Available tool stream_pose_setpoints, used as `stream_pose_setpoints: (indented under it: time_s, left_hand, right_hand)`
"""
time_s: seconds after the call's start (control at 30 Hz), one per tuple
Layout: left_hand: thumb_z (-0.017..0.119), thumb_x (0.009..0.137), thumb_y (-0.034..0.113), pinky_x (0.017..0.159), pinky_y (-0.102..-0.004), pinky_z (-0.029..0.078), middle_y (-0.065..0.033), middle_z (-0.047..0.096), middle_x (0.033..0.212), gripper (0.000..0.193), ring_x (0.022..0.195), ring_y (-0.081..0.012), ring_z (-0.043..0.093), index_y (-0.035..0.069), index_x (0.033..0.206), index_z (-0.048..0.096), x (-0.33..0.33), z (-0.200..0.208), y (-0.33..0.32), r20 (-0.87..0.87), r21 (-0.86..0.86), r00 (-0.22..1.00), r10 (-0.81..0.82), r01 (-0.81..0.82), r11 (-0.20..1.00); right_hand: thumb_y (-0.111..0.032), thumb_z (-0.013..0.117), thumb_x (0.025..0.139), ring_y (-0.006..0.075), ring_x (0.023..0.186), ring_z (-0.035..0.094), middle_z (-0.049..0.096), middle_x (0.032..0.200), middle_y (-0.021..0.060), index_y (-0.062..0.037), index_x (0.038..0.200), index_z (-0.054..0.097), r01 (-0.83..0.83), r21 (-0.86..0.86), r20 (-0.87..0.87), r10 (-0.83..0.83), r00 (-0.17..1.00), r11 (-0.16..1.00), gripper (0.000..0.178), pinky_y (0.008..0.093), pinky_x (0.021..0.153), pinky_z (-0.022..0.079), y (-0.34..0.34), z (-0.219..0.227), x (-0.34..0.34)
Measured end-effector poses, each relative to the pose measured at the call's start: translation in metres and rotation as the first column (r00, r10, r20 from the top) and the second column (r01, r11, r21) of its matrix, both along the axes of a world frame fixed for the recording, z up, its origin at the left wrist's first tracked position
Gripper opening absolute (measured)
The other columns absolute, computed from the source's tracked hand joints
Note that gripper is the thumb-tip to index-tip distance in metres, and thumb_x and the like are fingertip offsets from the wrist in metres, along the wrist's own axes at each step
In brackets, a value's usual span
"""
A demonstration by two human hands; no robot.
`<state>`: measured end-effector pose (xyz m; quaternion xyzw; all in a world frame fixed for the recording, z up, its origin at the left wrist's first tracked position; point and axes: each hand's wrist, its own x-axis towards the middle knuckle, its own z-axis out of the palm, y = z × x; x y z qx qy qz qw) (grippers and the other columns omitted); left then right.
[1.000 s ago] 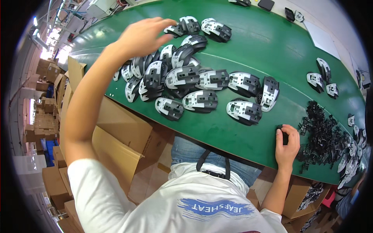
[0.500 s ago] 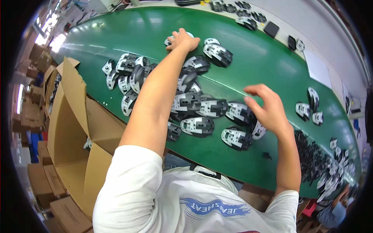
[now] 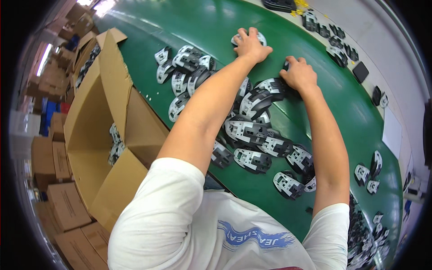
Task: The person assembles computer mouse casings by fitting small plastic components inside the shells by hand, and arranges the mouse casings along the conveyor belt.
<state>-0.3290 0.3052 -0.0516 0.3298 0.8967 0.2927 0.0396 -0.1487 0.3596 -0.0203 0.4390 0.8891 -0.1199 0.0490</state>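
Arms stretched over the green table, I have both hands at its far middle. My left hand [image 3: 253, 47] grips a rounded grey-and-black plastic shell [image 3: 262, 38] from above, fingers curled over it. To the right of it, my right hand [image 3: 300, 73] closes over a dark rounded shell [image 3: 286, 65], mostly hidden beneath the palm and fingers. Nearer to me lies a loose cluster of like shells, several showing slotted grey undersides, such as one shell [image 3: 253, 160] at the front and another [image 3: 288, 185] to its right.
An open cardboard box [image 3: 85, 148] with parts inside stands against the table's left edge. More shells [image 3: 362, 173] lie at right, beyond them a heap of small black and grey parts [image 3: 360, 238]. A white sheet [image 3: 392, 132] lies along the far right edge.
My right hand has moved from above the near shells to the far side, onto a shell there. My left hand stays on its shell. The whole view has shifted.
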Motion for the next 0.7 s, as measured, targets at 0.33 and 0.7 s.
stream_pose_setpoints:
  time_s: [0.33,0.7]
  left_hand:
    - [0.084,0.079,0.048,0.119,-0.0518,0.045,-0.0234,0.047,0.153,0.087,0.143,-0.0451,0.050,0.014,0.151,0.050,-0.073,0.092,-0.098,0.003,0.189,0.963,0.270,-0.266,0.945]
    - [0.090,0.074,0.044,0.123,-0.0556,0.041,-0.0225,0.030,0.164,0.101,0.149,-0.0462,0.041,0.013,0.158,0.043,-0.083,0.038,-0.260,0.150,-0.024,0.530,0.835,-0.842,0.539]
  right_hand:
    - [-0.043,0.065,0.099,0.0476,0.136,0.061,0.060,0.155,0.0181,-0.0201,0.156,0.059,-0.137,0.172,-0.065,0.150,0.987,0.976,0.062,0.0562,0.112,0.054,0.011,-0.027,0.006]
    - [-0.045,0.067,0.096,0.0378,0.132,0.066,0.066,0.149,0.0156,-0.0196,0.151,0.064,-0.286,0.197,-0.333,0.339,0.880,0.938,0.061,0.0480,0.113,0.053,0.009,0.000,0.011]
